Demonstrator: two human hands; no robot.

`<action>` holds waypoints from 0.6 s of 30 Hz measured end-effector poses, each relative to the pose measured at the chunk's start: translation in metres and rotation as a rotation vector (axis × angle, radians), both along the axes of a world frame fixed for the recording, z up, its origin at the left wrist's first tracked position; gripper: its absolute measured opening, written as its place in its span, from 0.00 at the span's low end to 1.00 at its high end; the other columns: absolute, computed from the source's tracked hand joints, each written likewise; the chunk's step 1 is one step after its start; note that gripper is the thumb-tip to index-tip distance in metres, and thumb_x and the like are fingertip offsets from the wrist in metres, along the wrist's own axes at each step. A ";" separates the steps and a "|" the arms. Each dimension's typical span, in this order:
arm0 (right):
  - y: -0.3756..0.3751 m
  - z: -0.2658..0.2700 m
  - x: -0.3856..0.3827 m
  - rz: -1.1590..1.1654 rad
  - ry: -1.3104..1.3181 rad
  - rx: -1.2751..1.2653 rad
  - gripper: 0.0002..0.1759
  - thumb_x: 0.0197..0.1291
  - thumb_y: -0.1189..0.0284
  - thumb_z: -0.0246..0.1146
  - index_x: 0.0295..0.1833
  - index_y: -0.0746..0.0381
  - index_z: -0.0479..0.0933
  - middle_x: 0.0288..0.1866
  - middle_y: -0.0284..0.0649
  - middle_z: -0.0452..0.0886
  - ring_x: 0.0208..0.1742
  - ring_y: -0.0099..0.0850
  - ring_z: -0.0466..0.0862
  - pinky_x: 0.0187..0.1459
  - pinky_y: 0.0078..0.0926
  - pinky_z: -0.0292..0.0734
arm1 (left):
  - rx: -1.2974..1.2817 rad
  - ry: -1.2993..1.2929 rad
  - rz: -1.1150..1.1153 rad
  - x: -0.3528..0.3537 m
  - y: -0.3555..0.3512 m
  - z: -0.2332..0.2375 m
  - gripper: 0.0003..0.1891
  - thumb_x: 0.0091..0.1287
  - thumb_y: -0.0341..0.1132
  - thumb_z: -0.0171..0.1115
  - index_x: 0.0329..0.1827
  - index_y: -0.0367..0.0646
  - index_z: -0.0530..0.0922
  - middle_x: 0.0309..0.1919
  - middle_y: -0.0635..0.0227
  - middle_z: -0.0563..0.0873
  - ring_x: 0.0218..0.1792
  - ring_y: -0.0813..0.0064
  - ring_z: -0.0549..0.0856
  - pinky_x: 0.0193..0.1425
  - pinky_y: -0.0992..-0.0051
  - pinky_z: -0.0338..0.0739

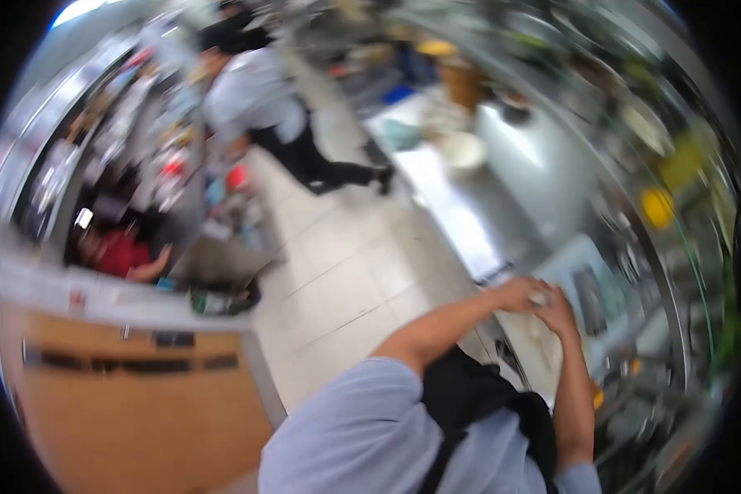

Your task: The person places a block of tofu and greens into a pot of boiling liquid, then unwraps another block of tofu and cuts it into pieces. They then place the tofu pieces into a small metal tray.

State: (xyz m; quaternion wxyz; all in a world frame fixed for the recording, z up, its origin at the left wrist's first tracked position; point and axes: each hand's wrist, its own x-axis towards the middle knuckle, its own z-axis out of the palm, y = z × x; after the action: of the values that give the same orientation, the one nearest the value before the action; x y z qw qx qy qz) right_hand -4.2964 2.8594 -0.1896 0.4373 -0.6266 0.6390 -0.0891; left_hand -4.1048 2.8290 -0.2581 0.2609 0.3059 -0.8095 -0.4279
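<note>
My left hand and my right hand meet in front of me, fingers curled in towards each other. A small pale thing shows between them; blur hides what kind of thing it is. Both hands are over a whitish board, which has pale pieces lying on it. Just beyond my right hand is a light-blue tray or board, with a grey rectangular object on it.
A steel counter runs away from me, bearing a white bowl. Crowded shelves line the right side. A person bends in the tiled aisle; another person in red is at the left. A wooden cabinet stands nearby.
</note>
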 end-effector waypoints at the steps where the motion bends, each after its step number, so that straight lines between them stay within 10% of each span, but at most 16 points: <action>1: -0.008 -0.033 -0.016 0.048 -0.079 -0.087 0.46 0.49 0.64 0.78 0.74 0.62 0.70 0.59 0.49 0.84 0.59 0.38 0.85 0.60 0.34 0.79 | 0.000 0.049 0.053 -0.001 -0.004 -0.006 0.30 0.51 0.28 0.68 0.63 0.39 0.79 0.53 0.47 0.87 0.55 0.43 0.85 0.62 0.51 0.79; 4: -0.022 -0.090 -0.050 0.014 -0.304 0.118 0.34 0.55 0.71 0.73 0.68 0.62 0.70 0.43 0.41 0.86 0.39 0.30 0.85 0.42 0.30 0.81 | 0.001 0.040 0.243 -0.001 -0.005 -0.018 0.30 0.52 0.28 0.64 0.63 0.39 0.79 0.49 0.45 0.88 0.53 0.41 0.85 0.60 0.51 0.80; 8: -0.020 -0.058 -0.040 -0.029 -0.372 0.150 0.27 0.57 0.71 0.72 0.61 0.64 0.75 0.39 0.39 0.86 0.38 0.28 0.84 0.42 0.29 0.80 | 0.215 0.070 0.337 -0.002 -0.006 -0.012 0.29 0.53 0.28 0.61 0.63 0.39 0.78 0.49 0.42 0.87 0.54 0.41 0.85 0.60 0.52 0.79; 13: -0.006 -0.044 -0.011 0.224 0.112 -0.355 0.19 0.54 0.62 0.76 0.39 0.67 0.81 0.37 0.48 0.87 0.39 0.47 0.87 0.45 0.42 0.81 | 0.286 0.077 0.469 -0.003 -0.004 -0.014 0.27 0.56 0.29 0.60 0.63 0.39 0.77 0.54 0.42 0.85 0.59 0.43 0.83 0.65 0.56 0.76; 18: 0.002 -0.045 0.003 0.198 0.304 -0.359 0.24 0.47 0.59 0.79 0.39 0.67 0.81 0.38 0.51 0.88 0.41 0.53 0.87 0.45 0.47 0.81 | 0.353 0.201 0.577 0.006 -0.001 -0.024 0.25 0.60 0.29 0.61 0.63 0.39 0.77 0.43 0.54 0.86 0.45 0.57 0.86 0.52 0.60 0.81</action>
State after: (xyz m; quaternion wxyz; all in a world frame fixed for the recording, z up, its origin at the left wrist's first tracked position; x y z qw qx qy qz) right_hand -4.2930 2.8615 -0.2345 0.2244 -0.7599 0.6069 -0.0626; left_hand -4.0988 2.8276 -0.2823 0.3924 0.5189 -0.5736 -0.4978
